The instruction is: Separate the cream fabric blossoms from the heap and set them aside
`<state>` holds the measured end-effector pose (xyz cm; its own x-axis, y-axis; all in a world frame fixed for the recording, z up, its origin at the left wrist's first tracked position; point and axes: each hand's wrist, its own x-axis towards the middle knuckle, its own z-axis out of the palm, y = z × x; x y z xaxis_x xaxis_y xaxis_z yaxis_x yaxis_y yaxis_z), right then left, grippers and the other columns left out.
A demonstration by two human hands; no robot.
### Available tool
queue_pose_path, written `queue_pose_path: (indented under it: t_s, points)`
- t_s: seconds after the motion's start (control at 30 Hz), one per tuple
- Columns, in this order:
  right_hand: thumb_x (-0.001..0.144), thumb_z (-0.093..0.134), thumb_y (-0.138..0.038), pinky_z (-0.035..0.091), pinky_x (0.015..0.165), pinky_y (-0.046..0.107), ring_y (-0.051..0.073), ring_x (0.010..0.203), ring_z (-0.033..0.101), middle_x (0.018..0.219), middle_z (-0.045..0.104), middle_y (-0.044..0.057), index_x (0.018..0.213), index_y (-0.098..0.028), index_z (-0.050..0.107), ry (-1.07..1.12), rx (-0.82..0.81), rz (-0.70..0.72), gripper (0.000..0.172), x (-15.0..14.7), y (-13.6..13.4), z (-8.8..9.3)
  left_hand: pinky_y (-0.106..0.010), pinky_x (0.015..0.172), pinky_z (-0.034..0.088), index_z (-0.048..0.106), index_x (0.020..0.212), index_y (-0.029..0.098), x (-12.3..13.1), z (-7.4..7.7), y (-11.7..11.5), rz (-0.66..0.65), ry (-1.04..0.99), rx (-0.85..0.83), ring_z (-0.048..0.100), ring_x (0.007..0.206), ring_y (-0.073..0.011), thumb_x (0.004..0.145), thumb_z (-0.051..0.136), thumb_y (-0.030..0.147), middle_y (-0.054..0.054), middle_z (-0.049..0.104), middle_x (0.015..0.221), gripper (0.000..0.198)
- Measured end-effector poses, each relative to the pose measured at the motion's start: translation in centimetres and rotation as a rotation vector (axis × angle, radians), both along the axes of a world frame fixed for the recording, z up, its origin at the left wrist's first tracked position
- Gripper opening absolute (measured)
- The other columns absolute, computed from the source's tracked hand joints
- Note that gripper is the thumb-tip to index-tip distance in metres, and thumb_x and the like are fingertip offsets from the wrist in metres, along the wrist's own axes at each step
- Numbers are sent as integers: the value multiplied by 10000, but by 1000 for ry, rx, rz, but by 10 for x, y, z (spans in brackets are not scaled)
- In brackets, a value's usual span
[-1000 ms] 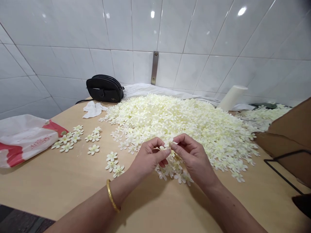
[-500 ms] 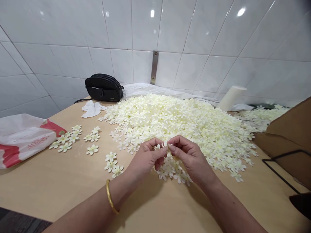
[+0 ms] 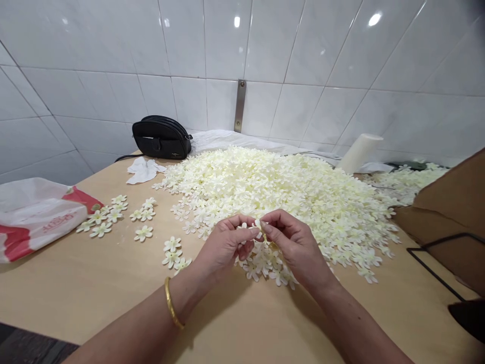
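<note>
Left hand (image 3: 227, 245): thumb and index pinched close together, other fingers curled under; has hold of a flower, a second petal piece pokes out between the fingers.
Right hand (image 3: 303, 250): thumb and index tips nearly meeting, pinching the same flower at its edge; other fingers folded in, mostly hidden.
Flower (image 3: 258, 224): small, white, between the two hands' fingertips, above the near edge of the pile; partly covered, can't tell if the bits in the fingers are one flower or two.
Pile (image 3: 265, 182): big heap of pale yellow-white flowers, middle of the desk (image 3: 113, 288), beyond the hands; a few spill out under them.
Loose flowers (image 3: 143, 233): left of the pile, in small groups plus one single; the nearest group is just beside the left forearm.
Bracelet (image 3: 172, 303): gold, left wrist.
Plastic bag (image 3: 45, 222): white and red, left side, next to the leftmost flowers.
Black bag (image 3: 161, 139): back left, near the wall (image 3: 288, 50).
Tissue (image 3: 143, 170): crumpled, white, in front of the black bag.
White roll (image 3: 359, 154): tilted, behind the pile, right.
Cardboard (image 3: 447, 207): brown, right edge, black wire frame (image 3: 434, 246) before it.
Metal strip (image 3: 240, 106): upright on the tiles.
</note>
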<state>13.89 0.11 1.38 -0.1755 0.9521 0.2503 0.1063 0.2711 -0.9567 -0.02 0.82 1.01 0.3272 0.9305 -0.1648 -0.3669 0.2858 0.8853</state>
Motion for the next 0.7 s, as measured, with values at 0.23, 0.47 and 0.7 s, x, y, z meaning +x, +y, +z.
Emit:
queue_pose_path:
  t_s: [0.23,0.47,0.7]
  points:
    - [812,441,-356,419,649,239,110,675,500,717,521,-3,966,-200,556,12,-19,-87,247,2,1,-1,-167,401,254,493,695,166,0,-1,-1,45,35,76,367,387,-33,651,611,194,32,548,510,128]
    - [772,502,-357,414,669,258,141,726,516,736,552,20,863,-168,582,-69,-41,21,223,1,2,-1,-166,404,261,515,725,166,-1,1,-2,65,89,112,380,401,-41,663,602,223,32,534,495,120]
    - [759,524,-327,292,489,195,70,521,322,541,361,-52,611,-170,455,-134,52,-182,226,2,-1,-4,-171,398,258,505,769,165,-2,0,-3,96,156,130,360,401,-37,699,565,248,27,522,533,124]
